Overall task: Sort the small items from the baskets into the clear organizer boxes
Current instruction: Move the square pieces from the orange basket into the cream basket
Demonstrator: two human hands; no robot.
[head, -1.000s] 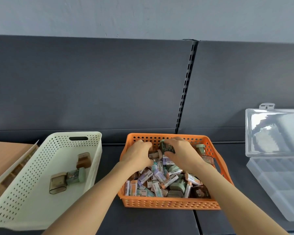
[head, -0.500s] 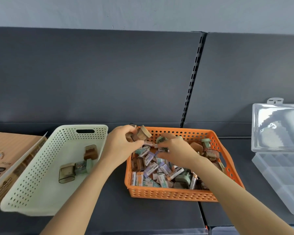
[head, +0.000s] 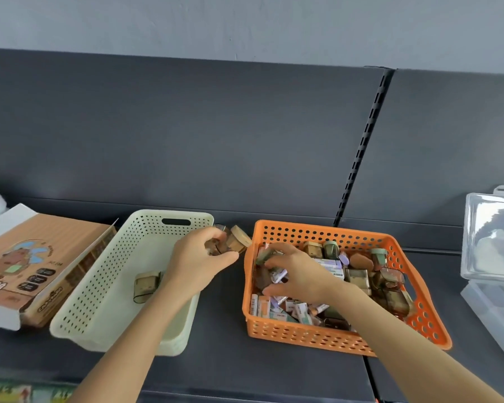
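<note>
An orange basket (head: 326,338) holds several small packets and brown and green cases. My right hand (head: 297,274) reaches into its left part and grips small items, one green piece sticking out at the fingertips. My left hand (head: 198,263) holds a few brown cases (head: 234,242) above the gap between the two baskets, at the right rim of the cream basket (head: 99,295). A brown case (head: 146,285) lies on the cream basket's floor, partly behind my left wrist. A clear organizer box (head: 495,274) stands open at the right edge.
A brown printed carton (head: 32,266) lies left of the cream basket. Everything stands on a dark shelf with a dark back panel and a slotted upright (head: 358,152). A white object shows at the far left edge.
My left hand has lifted brown cases out of the orange basket and carried them left toward the cream basket. My right hand stays in the orange basket, shifted to its left part.
</note>
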